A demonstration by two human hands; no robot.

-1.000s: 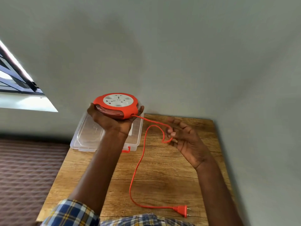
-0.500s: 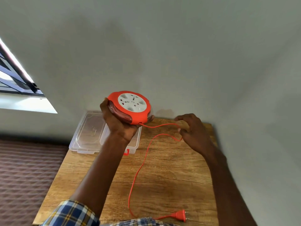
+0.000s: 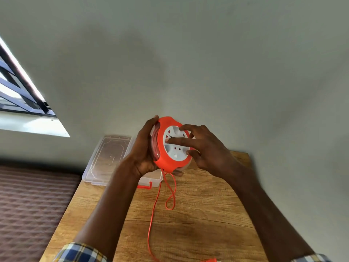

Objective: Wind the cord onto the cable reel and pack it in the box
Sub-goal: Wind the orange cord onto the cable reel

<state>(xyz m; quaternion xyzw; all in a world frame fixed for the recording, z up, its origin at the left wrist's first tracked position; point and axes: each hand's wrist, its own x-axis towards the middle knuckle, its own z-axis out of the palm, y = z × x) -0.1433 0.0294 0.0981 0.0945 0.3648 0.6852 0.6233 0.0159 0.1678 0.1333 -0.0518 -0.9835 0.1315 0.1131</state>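
Observation:
An orange cable reel (image 3: 166, 161) with a white socket face is held up above the far end of the wooden table (image 3: 198, 224), tilted so the face points toward me. My left hand (image 3: 143, 150) grips its rim and back from the left. My right hand (image 3: 204, 148) lies on the white face, fingers spread across the sockets. The orange cord (image 3: 154, 210) hangs from the reel's lower edge, makes a small loop, and runs down the table to the plug (image 3: 209, 260) at the bottom edge of the view. A clear plastic box (image 3: 105, 163) with an orange latch lies open behind my left arm.
The table stands in a corner, with grey walls close behind and to the right. A window (image 3: 17, 91) is at the upper left. A brown patterned surface (image 3: 32, 208) lies left of the table.
My left hand has carried the reel to the right and tilted its face toward me. My right hand let go of the cord and came onto the white face. The cord now hangs slack.

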